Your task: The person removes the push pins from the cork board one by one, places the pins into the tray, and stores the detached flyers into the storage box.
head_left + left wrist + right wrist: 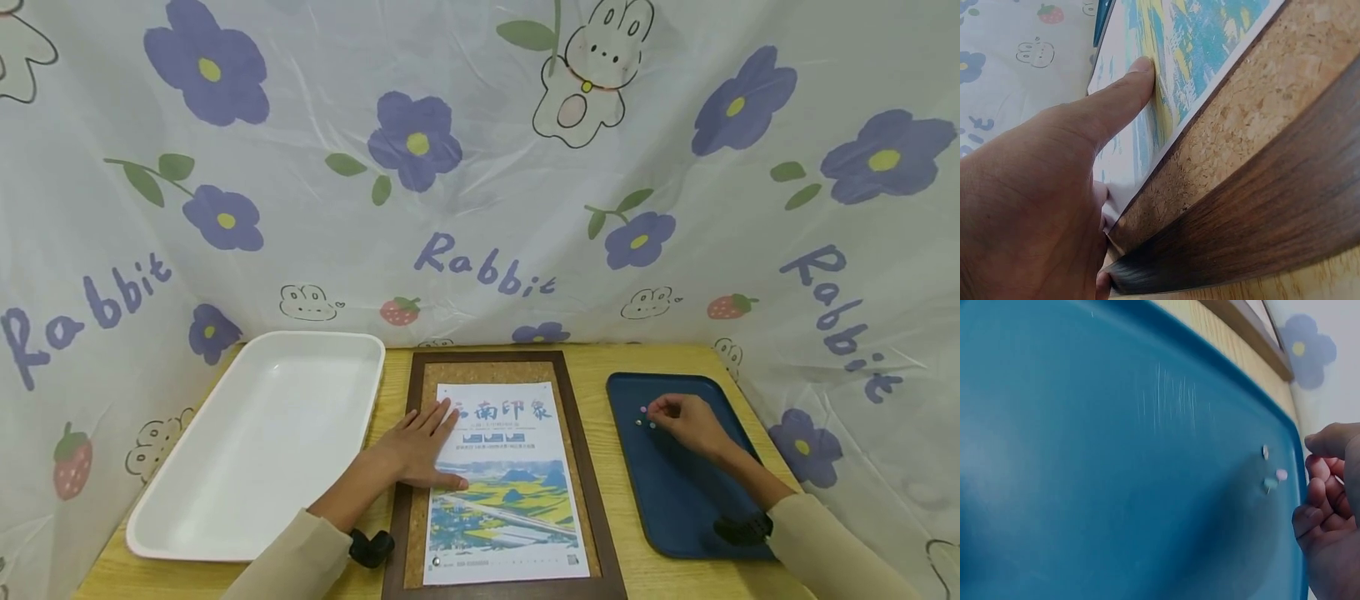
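Your left hand (420, 450) lies spread over the left edge of the poster (517, 508), thumb and fingers extended, with the framed cork board (495, 372) beneath it. Your right hand (686, 425) hovers over the far end of the blue tray (663, 500), fingers bent; you cannot tell whether they grasp anything. Near its fingertips, a pink pin (1281, 474), a teal pin (1270, 483) and a pale pin (1265, 452) sit on the tray. Left of the board, a white tray (262, 433) stands on the bench (617, 471), before a flowered cloth (300, 200).
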The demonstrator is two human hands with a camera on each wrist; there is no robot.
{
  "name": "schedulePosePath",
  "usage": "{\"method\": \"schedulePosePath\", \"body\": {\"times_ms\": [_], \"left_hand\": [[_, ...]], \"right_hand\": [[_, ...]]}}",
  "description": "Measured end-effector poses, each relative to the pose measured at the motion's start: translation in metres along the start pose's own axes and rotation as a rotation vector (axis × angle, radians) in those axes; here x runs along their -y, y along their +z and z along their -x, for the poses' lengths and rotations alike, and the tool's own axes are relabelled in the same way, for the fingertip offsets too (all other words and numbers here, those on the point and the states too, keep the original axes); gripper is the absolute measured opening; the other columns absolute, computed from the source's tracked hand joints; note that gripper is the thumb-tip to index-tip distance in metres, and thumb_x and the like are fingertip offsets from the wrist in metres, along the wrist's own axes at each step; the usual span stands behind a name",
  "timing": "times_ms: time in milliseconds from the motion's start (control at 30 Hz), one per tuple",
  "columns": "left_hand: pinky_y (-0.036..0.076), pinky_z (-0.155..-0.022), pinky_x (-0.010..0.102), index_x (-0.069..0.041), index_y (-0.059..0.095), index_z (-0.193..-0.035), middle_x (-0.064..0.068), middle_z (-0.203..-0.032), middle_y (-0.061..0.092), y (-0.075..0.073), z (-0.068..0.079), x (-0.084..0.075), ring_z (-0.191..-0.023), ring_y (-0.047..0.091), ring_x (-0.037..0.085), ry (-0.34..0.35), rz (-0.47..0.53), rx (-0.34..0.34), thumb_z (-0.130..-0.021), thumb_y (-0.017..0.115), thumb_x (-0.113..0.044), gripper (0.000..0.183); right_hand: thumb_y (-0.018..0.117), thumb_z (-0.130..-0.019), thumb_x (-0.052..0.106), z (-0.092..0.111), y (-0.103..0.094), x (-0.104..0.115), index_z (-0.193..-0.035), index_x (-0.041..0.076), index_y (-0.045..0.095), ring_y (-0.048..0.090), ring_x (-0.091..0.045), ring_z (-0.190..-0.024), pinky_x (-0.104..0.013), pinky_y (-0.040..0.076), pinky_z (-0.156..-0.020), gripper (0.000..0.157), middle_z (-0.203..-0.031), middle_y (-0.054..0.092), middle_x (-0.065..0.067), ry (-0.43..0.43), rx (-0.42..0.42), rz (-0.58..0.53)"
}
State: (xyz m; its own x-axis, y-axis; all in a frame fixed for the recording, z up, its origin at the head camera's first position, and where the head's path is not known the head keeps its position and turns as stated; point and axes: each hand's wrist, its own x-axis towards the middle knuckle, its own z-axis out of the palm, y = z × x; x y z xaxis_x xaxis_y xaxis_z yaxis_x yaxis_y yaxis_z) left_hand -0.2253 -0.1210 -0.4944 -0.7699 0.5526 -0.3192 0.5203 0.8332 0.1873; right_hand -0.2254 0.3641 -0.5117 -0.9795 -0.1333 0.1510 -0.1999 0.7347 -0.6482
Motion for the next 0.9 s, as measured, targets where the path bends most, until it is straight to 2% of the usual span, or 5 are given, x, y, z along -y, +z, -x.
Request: {"method": "schedulePosePath", "body": {"times_ms": [200, 400, 533, 733, 900], "left_hand": [[0.016, -0.13, 0.057, -0.005, 0.016, -0.17, 0.017, -0.178, 0.006, -0.007, 0.004, -0.004, -0.164, 0.01, 0.036, -0.002, -0.005, 0.014, -0.093, 0.062, -0.076, 0.115], [0.017, -0.13, 0.057, -0.006, 0.019, -0.17, 0.017, -0.178, 0.008, -0.012, 0.006, -0.005, -0.164, 0.011, 0.036, -0.001, -0.009, 0.009, -0.092, 0.064, -0.074, 0.113], [0.015, -0.13, 0.058, -0.008, 0.018, -0.171, 0.015, -0.178, 0.008, -0.008, 0.002, -0.001, -0.164, 0.011, 0.036, 0.001, -0.025, 0.005, -0.092, 0.063, -0.076, 0.113], [0.015, -0.13, 0.057, -0.007, 0.02, -0.17, 0.014, -0.178, 0.01, -0.011, 0.003, -0.002, -0.164, 0.012, 0.035, -0.004, -0.031, 0.011, -0.092, 0.065, -0.075, 0.113], [0.014, -0.131, 0.058, -0.008, 0.019, -0.171, 0.013, -0.178, 0.011, -0.007, -0.001, 0.001, -0.164, 0.012, 0.034, -0.004, -0.048, 0.003, -0.091, 0.066, -0.075, 0.114]], "right_hand": [[0.076, -0.099, 0.012, 0.0, 0.008, 0.023, -0.099, 0.005, 0.076, 0.062, -0.009, -0.073, -0.026, 0.051, -0.065, 0.007, -0.086, 0.07, -0.002, -0.088, 0.065, -0.06], [0.075, -0.1, 0.013, -0.003, 0.02, 0.044, -0.101, 0.004, 0.076, 0.064, -0.015, -0.075, -0.026, 0.053, -0.066, 0.009, -0.087, 0.071, -0.003, -0.15, 0.144, -0.127], [0.075, -0.1, 0.014, -0.004, 0.029, 0.056, -0.1, 0.009, 0.076, 0.062, -0.011, -0.073, -0.026, 0.053, -0.066, 0.005, -0.086, 0.069, 0.001, -0.182, 0.175, -0.13], [0.074, -0.101, 0.014, -0.006, 0.039, 0.074, -0.101, 0.009, 0.076, 0.059, -0.009, -0.073, -0.027, 0.052, -0.064, 0.006, -0.089, 0.068, 0.005, -0.248, 0.238, -0.15], [0.074, -0.101, 0.013, -0.005, 0.049, 0.088, -0.102, 0.008, 0.076, 0.059, -0.01, -0.075, -0.026, 0.051, -0.062, 0.006, -0.091, 0.069, 0.004, -0.361, 0.29, -0.183]]}}
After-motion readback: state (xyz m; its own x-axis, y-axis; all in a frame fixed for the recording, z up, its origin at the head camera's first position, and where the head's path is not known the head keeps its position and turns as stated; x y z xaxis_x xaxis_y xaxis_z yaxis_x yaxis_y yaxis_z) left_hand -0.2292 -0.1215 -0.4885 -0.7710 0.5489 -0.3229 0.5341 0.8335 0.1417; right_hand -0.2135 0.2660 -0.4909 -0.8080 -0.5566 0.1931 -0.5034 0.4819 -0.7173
